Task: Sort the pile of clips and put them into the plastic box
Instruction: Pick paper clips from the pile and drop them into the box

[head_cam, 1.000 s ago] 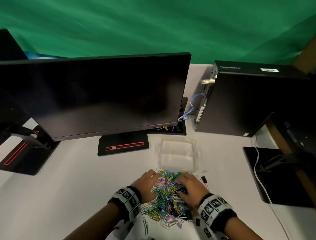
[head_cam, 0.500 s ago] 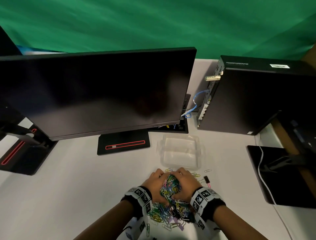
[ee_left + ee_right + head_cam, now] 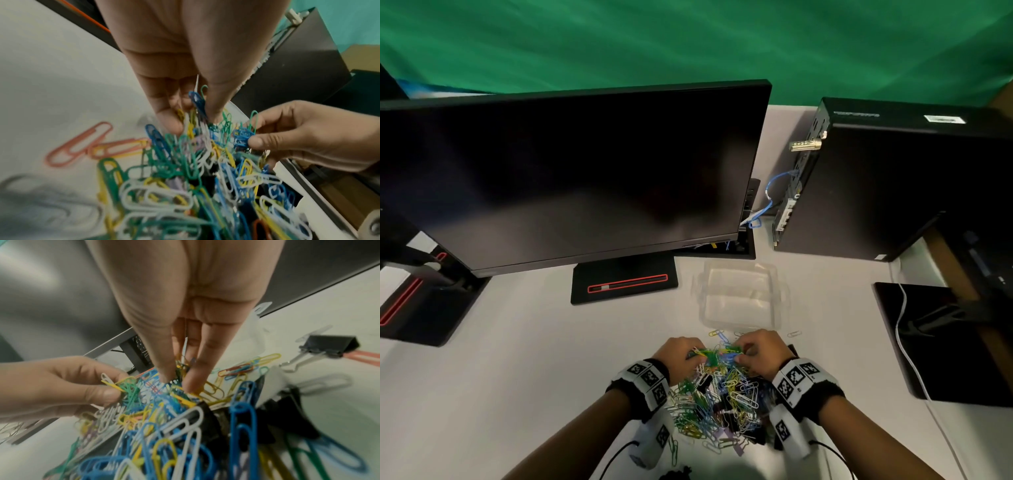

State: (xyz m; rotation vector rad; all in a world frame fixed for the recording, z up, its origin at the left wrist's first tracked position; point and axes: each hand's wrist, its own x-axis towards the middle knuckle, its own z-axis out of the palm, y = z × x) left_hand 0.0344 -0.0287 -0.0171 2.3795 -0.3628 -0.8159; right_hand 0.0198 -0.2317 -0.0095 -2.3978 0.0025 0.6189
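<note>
I see the pile of clips (image 3: 717, 397) lying on the white table (image 3: 517, 359) between my two wrists, with the far edge of the heap lifted into both hands. My left hand (image 3: 681, 353) pinches a tangle of green and yellow paper clips between thumb and fingertips, and my right hand (image 3: 763, 353) pinches a clump of blue and green ones the same way; the two bunches hang linked to the heap below. The clear plastic box (image 3: 739, 294) sits just beyond my knuckles, open, apart from the hands. A black binder clip (image 3: 329, 344) lies off to the right of the pile on the table. A dark monitor (image 3: 571, 178) stands behind on its base, a black computer case (image 3: 887, 185) to the right, and a green backdrop (image 3: 688, 44) fills the rear. Both forearms come in from the near edge, angled inward, wrists banded with marker cuffs, fingers pointing down into the clips.
</note>
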